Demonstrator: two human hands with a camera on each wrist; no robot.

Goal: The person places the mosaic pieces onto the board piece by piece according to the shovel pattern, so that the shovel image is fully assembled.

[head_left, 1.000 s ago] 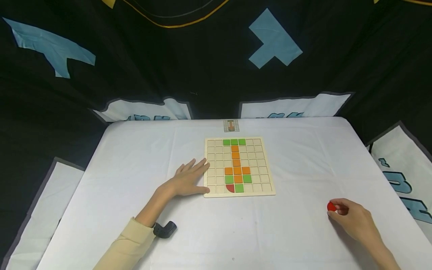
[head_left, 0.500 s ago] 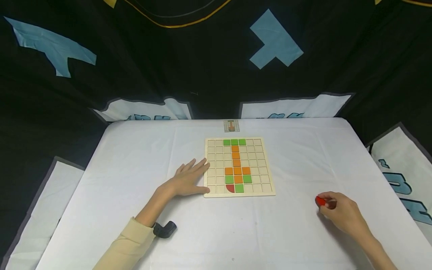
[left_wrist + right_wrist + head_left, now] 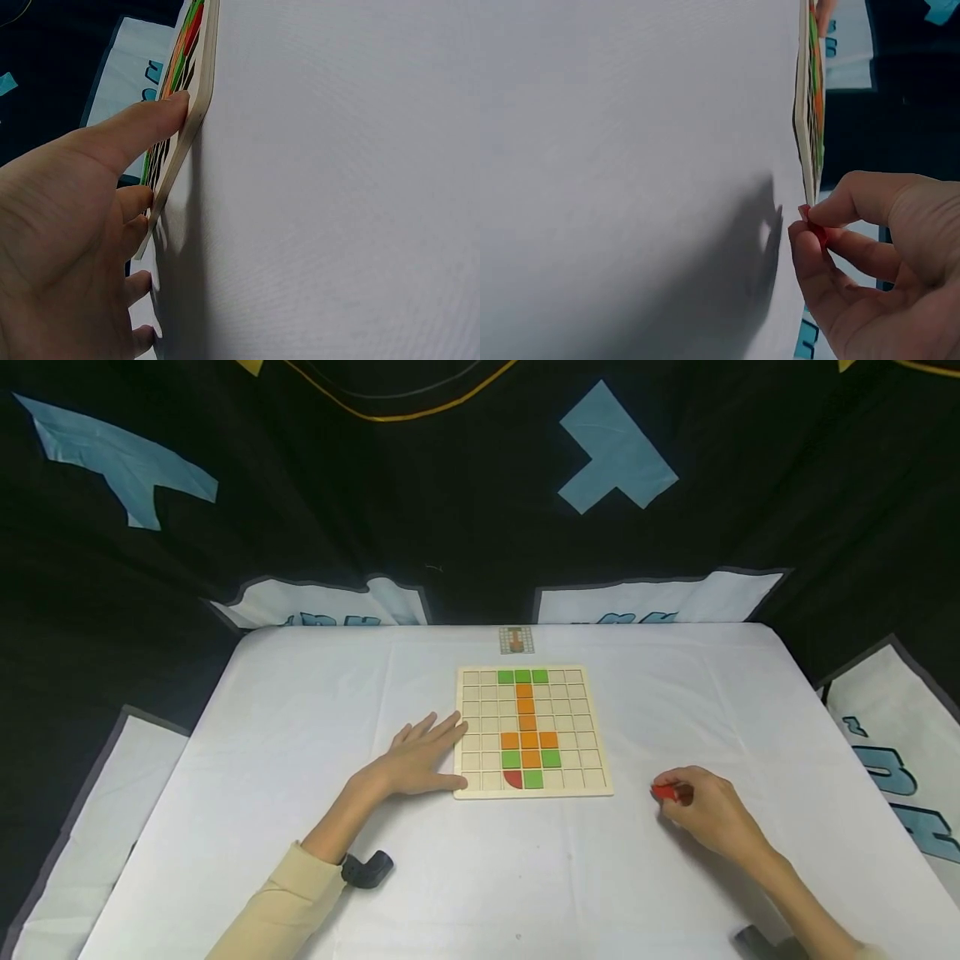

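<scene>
A pale wooden grid board point(image 3: 570, 727) lies on the white table, with green and orange square tiles set in its middle columns. A red quarter-round tile point(image 3: 513, 779) sits in the bottom row, left of a green square tile point(image 3: 533, 779). My left hand point(image 3: 416, 762) rests at the board's left side, fingers spread, thumb and fingertips touching its edge. To the right of the board, above the table, my right hand point(image 3: 708, 810) pinches a small red tile point(image 3: 663, 792) between thumb and fingers. The fingers partly cover that tile, so its full outline is hidden.
Behind the board lies a small card point(image 3: 517, 640) printed with a grid pattern. A dark wrist camera point(image 3: 367, 869) is strapped to the left wrist. Dark cloth point(image 3: 465, 510) with blue and white patches hangs beyond the table's far edge.
The right hand has moved left across the table toward the board, carrying the pinched red tile. The left hand and the board have stayed in place.
</scene>
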